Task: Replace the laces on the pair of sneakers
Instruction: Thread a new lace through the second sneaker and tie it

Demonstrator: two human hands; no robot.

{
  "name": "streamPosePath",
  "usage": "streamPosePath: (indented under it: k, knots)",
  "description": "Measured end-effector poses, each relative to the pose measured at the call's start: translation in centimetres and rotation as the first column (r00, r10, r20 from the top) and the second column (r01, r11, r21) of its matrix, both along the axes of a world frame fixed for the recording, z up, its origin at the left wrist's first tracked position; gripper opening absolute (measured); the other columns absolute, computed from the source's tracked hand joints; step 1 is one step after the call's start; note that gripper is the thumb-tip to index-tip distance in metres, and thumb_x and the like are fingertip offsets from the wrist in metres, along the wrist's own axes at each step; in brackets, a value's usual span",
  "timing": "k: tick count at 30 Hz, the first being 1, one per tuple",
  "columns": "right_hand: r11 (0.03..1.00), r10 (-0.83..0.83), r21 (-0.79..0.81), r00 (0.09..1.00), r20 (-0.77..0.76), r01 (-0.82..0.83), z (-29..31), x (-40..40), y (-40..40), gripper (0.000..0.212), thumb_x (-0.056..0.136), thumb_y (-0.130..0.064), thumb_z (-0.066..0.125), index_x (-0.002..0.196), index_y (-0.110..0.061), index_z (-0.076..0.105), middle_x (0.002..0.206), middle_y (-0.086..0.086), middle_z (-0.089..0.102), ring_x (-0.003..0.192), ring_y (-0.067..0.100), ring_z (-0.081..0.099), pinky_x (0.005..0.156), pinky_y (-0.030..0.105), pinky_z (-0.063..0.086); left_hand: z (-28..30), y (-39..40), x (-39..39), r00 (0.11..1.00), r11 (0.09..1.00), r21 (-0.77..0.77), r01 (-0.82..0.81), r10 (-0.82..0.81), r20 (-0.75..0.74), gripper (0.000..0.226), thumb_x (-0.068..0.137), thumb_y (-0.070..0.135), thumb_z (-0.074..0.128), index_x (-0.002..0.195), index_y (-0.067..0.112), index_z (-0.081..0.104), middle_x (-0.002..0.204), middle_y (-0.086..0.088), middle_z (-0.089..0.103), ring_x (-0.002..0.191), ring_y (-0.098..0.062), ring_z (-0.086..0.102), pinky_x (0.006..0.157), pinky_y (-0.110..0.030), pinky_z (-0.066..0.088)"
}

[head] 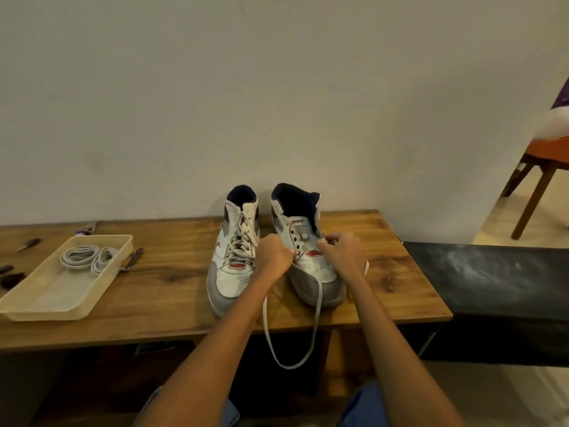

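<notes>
Two bare forearms reached forward over blue-clad knees toward a wooden bench (160,291) set against a plain wall. A loose white lace (289,363) hung in a long loop off the bench's near edge, between the arms, its two strands rising toward the hands. The left hand (274,254) was curled into a tight grip, pinching the lace at the inner side of the right-hand sneaker (308,266), beside a row of bare eyelets. The right hand (341,251) closed its grip on the other end of the lace at the shoe's outer side, fingertips bent in toward the tongue. That sneaker, white with a grey toe and red marks, stood near the middle of the bench with its toe toward the camera and its upper eyelets unthreaded. Just beside it stood the left-hand sneaker (234,260), fully laced, its toe also toward the camera.

Well apart, at the left end of the bench, a shallow cream tray (46,303) held a coiled bundle of pale laces (89,257) at its far end. A small metal tool (132,260) lay against the tray's right rim, and other small dark items lay near the bench's left edge, too small to make out. At the far right, a wooden chair (535,186) with an orange seat stood on the floor.
</notes>
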State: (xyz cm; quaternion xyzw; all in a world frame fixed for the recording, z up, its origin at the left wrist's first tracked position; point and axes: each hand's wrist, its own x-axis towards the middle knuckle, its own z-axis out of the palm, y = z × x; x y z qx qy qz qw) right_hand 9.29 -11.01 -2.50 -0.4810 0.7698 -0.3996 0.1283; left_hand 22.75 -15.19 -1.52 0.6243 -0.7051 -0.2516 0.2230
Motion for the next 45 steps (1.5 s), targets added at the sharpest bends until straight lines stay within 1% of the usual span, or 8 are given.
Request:
streamPosePath:
  k: [4, 9, 21, 27, 31, 35, 38, 45]
  knots:
    - [0.999, -0.038, -0.004, 0.998, 0.059, 0.038, 0.1, -0.5, 0.3, 0.02, 0.081, -0.024, 0.063, 0.093, -0.012, 0.074, 0.078, 0.004, 0.069, 0.07, 0.016, 0.059, 0.058, 0.027, 0.046, -0.1, -0.6, 0.4, 0.998, 0.997, 0.047, -0.065, 0.065, -0.015, 0.028, 0.092, 0.027, 0.056, 0.091, 0.002, 0.069, 0.092, -0.012, 0.068, 0.088, -0.024, 0.063, 0.065, -0.027, 0.042]
    - [0.998, -0.054, 0.016, 0.997, 0.053, 0.054, -0.2, -1.0, -0.3, 0.018, 0.081, -0.025, 0.065, 0.089, -0.011, 0.073, 0.073, 0.002, 0.066, 0.06, 0.011, 0.052, 0.05, 0.024, 0.039, 1.1, -1.4, 2.4, 0.99, 0.992, -0.042, -0.12, 0.116, -0.078, 0.027, 0.093, 0.015, 0.047, 0.092, -0.003, 0.068, 0.091, -0.014, 0.069, 0.081, -0.025, 0.064, 0.069, -0.035, 0.052]
    - [0.998, -0.06, 0.006, 0.998, 0.009, 0.06, -0.4, -0.9, -0.1, 0.021, 0.082, -0.023, 0.063, 0.092, -0.006, 0.072, 0.084, 0.01, 0.071, 0.064, 0.016, 0.055, 0.055, 0.026, 0.039, 2.0, 0.5, 2.2, 0.982, 0.968, -0.229, -0.099, 0.133, 0.137, 0.03, 0.098, 0.018, 0.044, 0.1, -0.005, 0.062, 0.097, -0.018, 0.061, 0.088, -0.029, 0.058, 0.067, -0.032, 0.041]
    - [0.986, -0.041, -0.165, 0.976, -0.215, 0.005, 0.3, -0.8, 0.4, 0.024, 0.092, -0.021, 0.057, 0.105, -0.003, 0.067, 0.096, 0.011, 0.064, 0.086, 0.023, 0.058, 0.069, 0.029, 0.044, 2.5, 1.1, 2.3, 0.967, 0.949, -0.306, -0.075, 0.144, 0.209, 0.023, 0.098, 0.006, 0.043, 0.112, -0.003, 0.058, 0.105, -0.019, 0.062, 0.095, -0.028, 0.062, 0.076, -0.032, 0.049]
    - [0.933, 0.087, -0.339, 0.989, -0.124, -0.124, 1.3, 0.7, 0.5, 0.035, 0.094, -0.025, 0.041, 0.108, -0.004, 0.065, 0.087, 0.009, 0.064, 0.075, 0.012, 0.056, 0.064, 0.021, 0.04, 2.8, 2.0, 1.4, 0.991, 0.918, -0.397, 0.02, -0.07, -0.114, 0.029, 0.092, -0.007, 0.039, 0.119, 0.002, 0.047, 0.088, -0.006, 0.058, 0.075, -0.015, 0.056, 0.061, -0.022, 0.044]
    - [0.909, 0.122, -0.415, 0.977, 0.175, -0.04, 5.8, 1.9, -0.1, 0.028, 0.093, 0.001, 0.047, 0.116, -0.01, 0.058, 0.078, 0.0, 0.066, 0.058, -0.004, 0.056, 0.058, 0.01, 0.044, 6.6, 0.6, -0.5, 0.907, 0.942, -0.336, 0.01, -0.151, -0.394, 0.02, 0.091, -0.003, 0.043, 0.108, 0.004, 0.051, 0.088, -0.011, 0.066, 0.067, -0.014, 0.058, 0.058, -0.019, 0.045]
    - [0.846, 0.152, -0.533, 0.965, 0.214, -0.015, 12.0, 2.4, -0.8, 0.018, 0.09, 0.005, 0.051, 0.091, -0.008, 0.063, 0.078, 0.004, 0.067, 0.066, 0.012, 0.062, 0.066, 0.026, 0.053, 13.1, 0.3, -2.1, 0.804, 0.949, -0.314, -0.012, -0.178, -0.568, 0.017, 0.094, 0.0, 0.045, 0.087, 0.004, 0.059, 0.084, -0.014, 0.067, 0.07, -0.022, 0.063, 0.064, -0.025, 0.051]
    - [0.659, 0.243, -0.747, 0.917, 0.318, 0.085, 31.7, 3.7, 2.5, 0.011, 0.09, -0.004, 0.059, 0.086, -0.011, 0.066, 0.079, -0.002, 0.065, 0.072, 0.004, 0.059, 0.061, 0.008, 0.044, 32.1, 4.4, -4.0, 0.555, 0.918, -0.383, -0.102, -0.267, -0.788, 0.012, 0.093, 0.008, 0.054, 0.091, 0.008, 0.065, 0.087, -0.007, 0.067, 0.081, -0.019, 0.065, 0.081, -0.034, 0.055]
